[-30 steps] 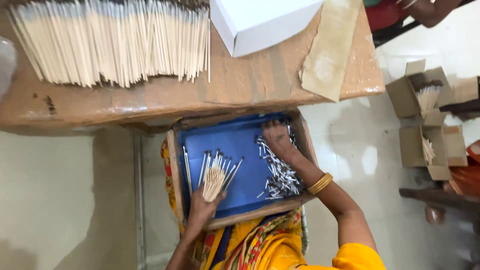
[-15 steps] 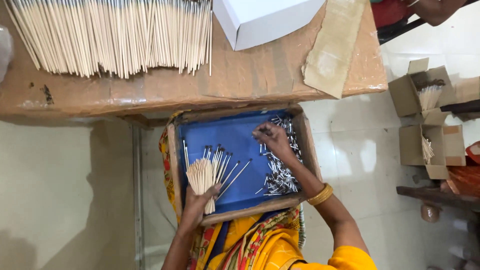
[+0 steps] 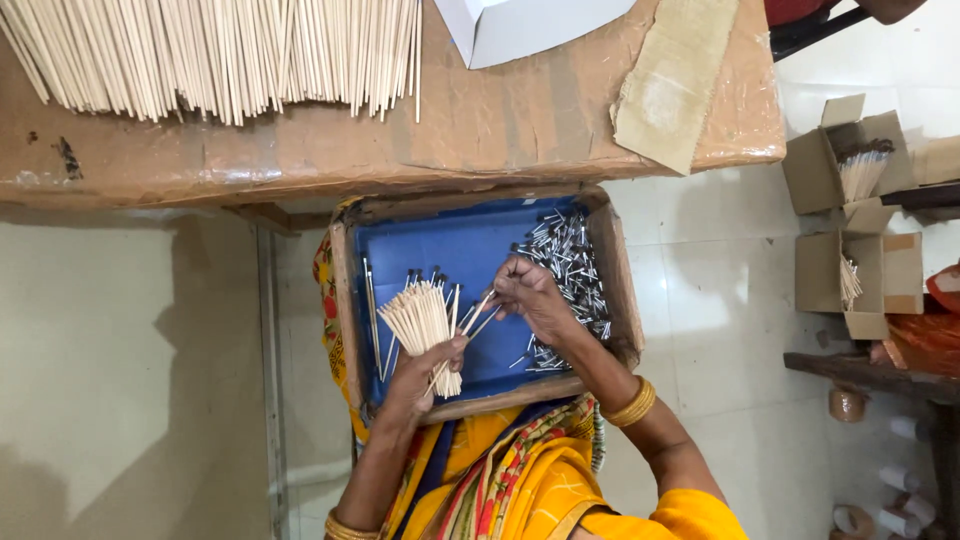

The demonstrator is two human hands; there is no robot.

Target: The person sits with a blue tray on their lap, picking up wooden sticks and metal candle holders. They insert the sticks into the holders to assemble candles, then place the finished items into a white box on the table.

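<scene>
A fanned bundle of thin pale sticks (image 3: 420, 325) stands gripped in the left hand (image 3: 425, 375), whose fingers are curled tight around its lower end, over the blue-lined wooden tray (image 3: 348, 300) that rests on the person's lap. The right hand (image 3: 530, 300) sits just beside the bundle, its fingertips pinched on a few sticks that slant toward the fan. Under and behind that hand a heap of small dark-tipped metal pieces (image 3: 570, 265) fills the right side of the tray, and a few loose sticks (image 3: 372, 300) lie along its left wall. A gold bangle (image 3: 632, 403) circles the right wrist, and yellow patterned cloth (image 3: 520, 480) covers the lap below the tray. Above the tray runs the edge of a desk (image 3: 400, 150) wrapped in brown paper and tape; on it lie a wide row of long pale sticks (image 3: 220, 50), a white box (image 3: 530, 25) and a strip of cardboard (image 3: 675, 80). On the tiled floor to the right, well apart from the tray, stand two open cardboard boxes (image 3: 850, 210) with sticks inside.
</scene>
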